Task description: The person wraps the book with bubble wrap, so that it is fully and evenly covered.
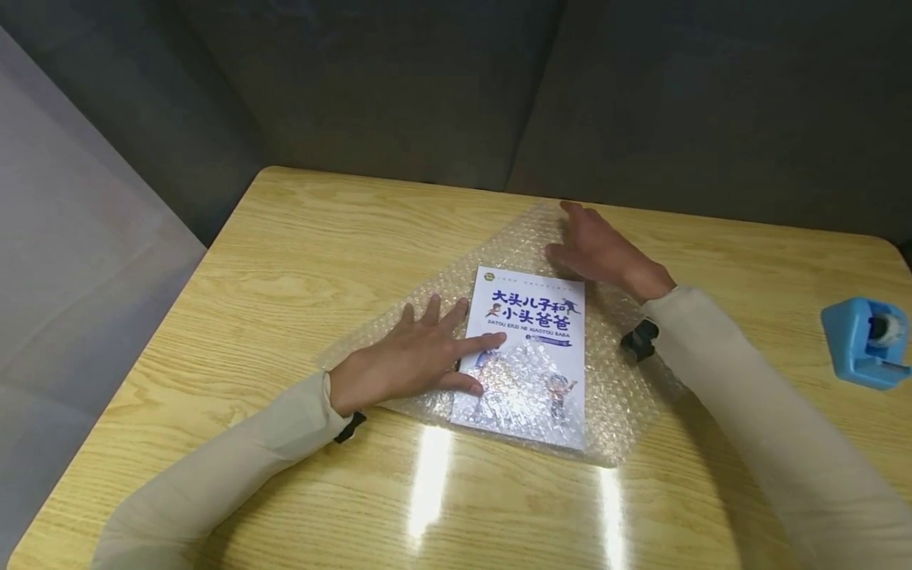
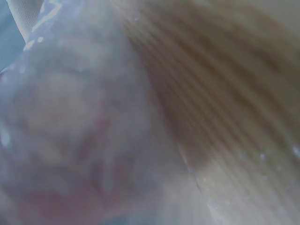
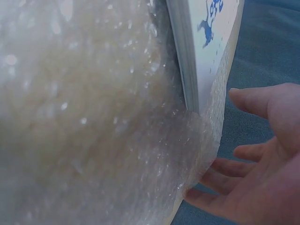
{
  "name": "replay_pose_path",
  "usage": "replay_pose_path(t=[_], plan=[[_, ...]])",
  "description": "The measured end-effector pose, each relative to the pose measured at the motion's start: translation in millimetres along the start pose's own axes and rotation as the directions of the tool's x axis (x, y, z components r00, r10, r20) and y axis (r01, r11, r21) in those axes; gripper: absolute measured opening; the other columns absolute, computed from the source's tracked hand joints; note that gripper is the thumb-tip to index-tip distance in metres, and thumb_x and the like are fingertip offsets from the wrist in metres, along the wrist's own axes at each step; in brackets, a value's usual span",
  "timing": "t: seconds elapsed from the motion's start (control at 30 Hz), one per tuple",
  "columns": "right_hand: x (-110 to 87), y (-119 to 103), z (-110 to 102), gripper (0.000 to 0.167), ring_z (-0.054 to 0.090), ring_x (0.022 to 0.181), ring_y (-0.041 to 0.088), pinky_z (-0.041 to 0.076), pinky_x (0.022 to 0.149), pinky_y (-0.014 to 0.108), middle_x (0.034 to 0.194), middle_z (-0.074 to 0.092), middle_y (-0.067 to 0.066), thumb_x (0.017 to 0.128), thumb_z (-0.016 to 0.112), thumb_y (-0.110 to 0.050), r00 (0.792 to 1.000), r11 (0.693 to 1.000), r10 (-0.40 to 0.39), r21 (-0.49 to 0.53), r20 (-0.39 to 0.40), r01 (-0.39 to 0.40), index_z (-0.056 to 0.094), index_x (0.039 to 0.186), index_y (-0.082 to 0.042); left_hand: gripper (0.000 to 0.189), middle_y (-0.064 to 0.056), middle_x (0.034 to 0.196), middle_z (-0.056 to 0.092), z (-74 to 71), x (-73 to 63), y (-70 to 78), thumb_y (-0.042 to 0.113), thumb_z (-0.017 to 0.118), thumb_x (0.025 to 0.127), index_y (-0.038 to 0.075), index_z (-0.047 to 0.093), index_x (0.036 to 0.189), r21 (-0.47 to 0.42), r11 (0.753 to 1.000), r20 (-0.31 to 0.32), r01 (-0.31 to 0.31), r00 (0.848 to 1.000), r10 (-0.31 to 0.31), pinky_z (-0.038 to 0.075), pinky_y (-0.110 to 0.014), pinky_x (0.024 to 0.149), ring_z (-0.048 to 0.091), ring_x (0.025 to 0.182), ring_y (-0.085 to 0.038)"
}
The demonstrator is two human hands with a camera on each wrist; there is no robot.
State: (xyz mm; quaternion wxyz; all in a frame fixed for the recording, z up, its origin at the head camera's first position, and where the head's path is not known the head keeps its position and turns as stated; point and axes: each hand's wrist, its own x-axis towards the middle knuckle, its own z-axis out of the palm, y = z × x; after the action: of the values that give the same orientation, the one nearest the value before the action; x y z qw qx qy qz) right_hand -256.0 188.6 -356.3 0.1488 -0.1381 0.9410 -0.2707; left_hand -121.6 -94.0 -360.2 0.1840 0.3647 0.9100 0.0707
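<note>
A white book with blue Chinese lettering lies face up on a sheet of bubble wrap. Shiny wrap covers the lower part of its cover, while the upper part shows bare. My left hand rests spread over the wrap, with thumb and index finger reaching across the book's left edge. At the sheet's far corner is my right hand, fingers extended. In the right wrist view, the right hand's fingertips meet the wrap's edge and the thumb stands apart, near the book's corner. The left wrist view is blurred.
Wood-grain table lies under everything, its far edge just beyond the right hand. A blue tape dispenser stands at the right. Dark grey panels rise behind the table.
</note>
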Motion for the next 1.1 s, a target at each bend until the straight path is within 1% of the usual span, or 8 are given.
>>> replay_pose_path(t=[0.13,0.2,0.27,0.4,0.5,0.77,1.1], plan=[[1.4,-1,1,0.089,0.016,0.156,0.043,0.02,0.122,0.063,0.172,0.012,0.021,0.103,0.063,-0.015,0.997,0.999,-0.04,0.012,-0.064,0.041,0.001,0.168,-0.013,0.074,-0.028,0.168,0.016,0.3,0.3,0.0,0.063,0.055,0.098,0.039,0.031,0.164,0.002,1.0,0.002,0.0,1.0,0.0,0.023,-0.08,0.111,0.017,0.145,-0.064],[1.1,-1,0,0.089,0.017,0.156,0.043,0.021,0.122,0.063,0.172,0.013,0.019,0.103,0.063,-0.013,0.995,0.999,-0.047,0.024,-0.084,0.049,0.003,0.168,-0.014,0.074,-0.029,0.168,0.016,0.4,0.3,0.0,0.063,0.055,0.098,0.038,0.032,0.164,0.008,1.0,-0.002,-0.003,1.0,0.003,0.023,-0.08,0.11,0.018,0.145,-0.064],[0.1,-2,0,0.084,0.021,0.154,0.044,0.025,0.121,0.063,0.171,0.017,0.02,0.103,0.063,-0.013,0.995,0.999,-0.033,0.026,-0.096,0.035,0.008,0.168,-0.011,0.074,-0.029,0.168,0.016,0.2,0.4,0.0,0.063,0.055,0.098,0.039,0.031,0.164,0.008,1.0,-0.002,-0.002,1.0,0.002,0.023,-0.079,0.111,0.018,0.145,-0.064],[-2.8,-3,-4,0.076,0.031,0.148,0.048,0.033,0.116,0.065,0.164,0.027,0.03,0.105,0.059,-0.017,0.995,1.0,-0.003,0.01,-0.097,0.004,0.015,0.164,0.002,0.074,-0.028,0.168,0.015,-0.1,0.4,-0.2,0.063,0.054,0.098,0.039,0.03,0.164,0.002,1.0,0.001,-0.001,1.0,0.001,0.022,-0.079,0.111,0.017,0.145,-0.064],[-4.3,-5,-7,0.072,0.035,0.144,0.05,0.036,0.113,0.064,0.159,0.032,0.033,0.106,0.058,-0.019,0.994,1.0,0.003,-0.003,-0.113,-0.003,0.019,0.161,0.006,0.074,-0.028,0.168,0.014,-0.3,-0.1,-0.5,0.062,0.055,0.098,0.038,0.03,0.164,-0.005,1.0,-0.003,-0.004,1.0,0.004,0.021,-0.079,0.111,0.016,0.146,-0.064],[-6.9,-12,-9,0.064,0.043,0.134,0.048,0.041,0.108,0.061,0.147,0.041,0.034,0.104,0.06,-0.016,0.985,0.999,-0.031,0.01,-0.169,0.033,0.029,0.155,0.009,0.074,-0.028,0.168,0.014,-0.4,-1.9,-0.9,0.062,0.054,0.099,0.039,0.029,0.164,-0.013,1.0,0.007,0.007,1.0,-0.007,0.02,-0.079,0.112,0.014,0.146,-0.063],[-7.9,-15,-12,0.057,0.05,0.124,0.047,0.046,0.1,0.06,0.137,0.047,0.033,0.104,0.06,-0.013,0.97,0.997,-0.05,0.037,-0.237,0.061,0.035,0.152,0.008,0.074,-0.028,0.168,0.013,0.9,-1.6,-2.1,0.062,0.054,0.099,0.038,0.029,0.164,-0.016,1.0,0.001,0.004,1.0,-0.004,0.019,-0.079,0.112,0.014,0.146,-0.064]])
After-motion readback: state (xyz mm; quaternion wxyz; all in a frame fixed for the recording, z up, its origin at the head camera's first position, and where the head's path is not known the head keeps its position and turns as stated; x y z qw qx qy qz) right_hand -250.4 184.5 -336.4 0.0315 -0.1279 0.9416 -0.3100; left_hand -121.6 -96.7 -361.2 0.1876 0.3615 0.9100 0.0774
